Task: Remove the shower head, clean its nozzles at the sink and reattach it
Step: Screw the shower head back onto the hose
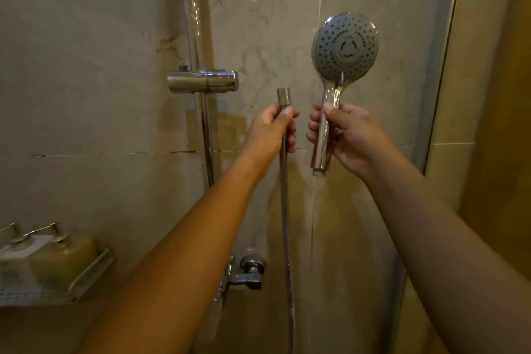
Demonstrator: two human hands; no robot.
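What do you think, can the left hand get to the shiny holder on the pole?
Probably yes. The holder sits just up and left of the left hand with nothing between them. But that hand grips the hose, so the hose would come along.

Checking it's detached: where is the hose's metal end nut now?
Head view, centre: the metal end nut sticks up from the left hand gripping the chrome hose, left of the round grey shower head in the right hand.

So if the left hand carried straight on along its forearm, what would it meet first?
Most likely the wall just behind the left hand and its hose. The line also leans toward the shower head in the right hand, but depth is unclear.
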